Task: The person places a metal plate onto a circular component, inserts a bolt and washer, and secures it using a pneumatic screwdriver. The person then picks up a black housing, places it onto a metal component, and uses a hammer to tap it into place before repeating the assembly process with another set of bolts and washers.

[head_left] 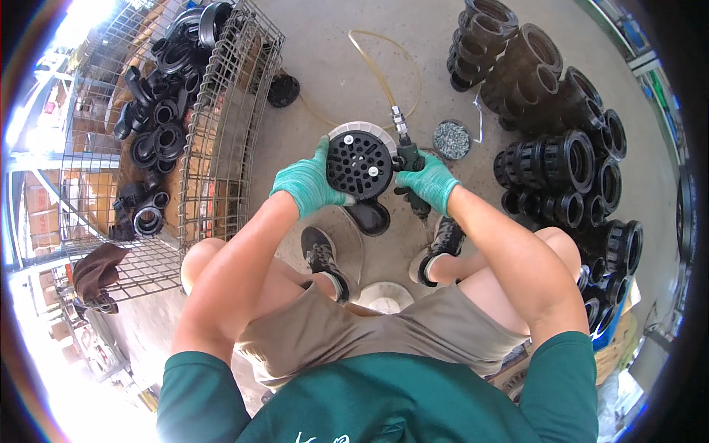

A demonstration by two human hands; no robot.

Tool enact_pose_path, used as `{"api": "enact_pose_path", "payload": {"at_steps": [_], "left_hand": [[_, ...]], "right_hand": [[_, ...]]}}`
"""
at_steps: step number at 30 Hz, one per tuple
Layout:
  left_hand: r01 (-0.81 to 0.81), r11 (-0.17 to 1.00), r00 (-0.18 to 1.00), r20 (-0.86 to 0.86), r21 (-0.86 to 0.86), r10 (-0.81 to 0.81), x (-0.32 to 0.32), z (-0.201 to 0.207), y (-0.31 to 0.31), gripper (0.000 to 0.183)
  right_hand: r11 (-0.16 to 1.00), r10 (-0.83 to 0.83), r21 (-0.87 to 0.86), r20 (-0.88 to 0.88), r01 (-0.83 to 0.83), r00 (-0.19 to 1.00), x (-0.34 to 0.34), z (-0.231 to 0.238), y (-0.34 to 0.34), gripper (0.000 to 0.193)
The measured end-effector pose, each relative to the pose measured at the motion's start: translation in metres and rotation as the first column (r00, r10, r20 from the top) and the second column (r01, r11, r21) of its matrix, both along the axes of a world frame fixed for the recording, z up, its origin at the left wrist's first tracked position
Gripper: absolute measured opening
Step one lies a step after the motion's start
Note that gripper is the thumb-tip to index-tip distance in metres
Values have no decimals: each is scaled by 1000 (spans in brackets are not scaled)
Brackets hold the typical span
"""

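Observation:
My left hand (310, 181), in a green glove, grips the left rim of a round black drain grate (360, 159) full of holes. Two pale round pieces sit on the grate's face. Beneath it the edge of a white round piece (363, 127) shows, and a black pipe fitting (369, 219) sticks out on the near side. My right hand (432, 181), gloved too, is wrapped round a dark air screwdriver (408, 162) beside the grate. The tool's tip points toward me, apart from the grate. A clear yellowish air hose (378, 72) runs from its metal coupling.
A wire basket (221, 140) of black pipe fittings (159, 133) stands at the left. Stacked black ribbed pipe parts (550, 162) line the right. A round container of small metal pieces (451, 139) and a black cup-like part (283, 90) are on the floor.

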State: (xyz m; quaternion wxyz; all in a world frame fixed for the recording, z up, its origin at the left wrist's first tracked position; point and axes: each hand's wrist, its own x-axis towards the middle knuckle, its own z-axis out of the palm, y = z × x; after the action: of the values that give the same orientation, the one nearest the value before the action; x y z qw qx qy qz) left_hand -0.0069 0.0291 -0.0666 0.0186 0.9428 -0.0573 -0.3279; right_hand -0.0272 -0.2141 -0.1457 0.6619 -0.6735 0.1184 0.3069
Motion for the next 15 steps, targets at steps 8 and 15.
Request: {"api": "enact_pose_path", "payload": {"at_steps": [8,15], "left_hand": [[-71,992,997,17,-102,74,-3,-18,1,139],[-53,986,997,46,-157,61,-5,-19,5,138]], "right_hand": [[995,-65,75,-25,67,998,-9,-19,4,33],[998,-57,39,82,54,995,-8,-11,12,39]]}}
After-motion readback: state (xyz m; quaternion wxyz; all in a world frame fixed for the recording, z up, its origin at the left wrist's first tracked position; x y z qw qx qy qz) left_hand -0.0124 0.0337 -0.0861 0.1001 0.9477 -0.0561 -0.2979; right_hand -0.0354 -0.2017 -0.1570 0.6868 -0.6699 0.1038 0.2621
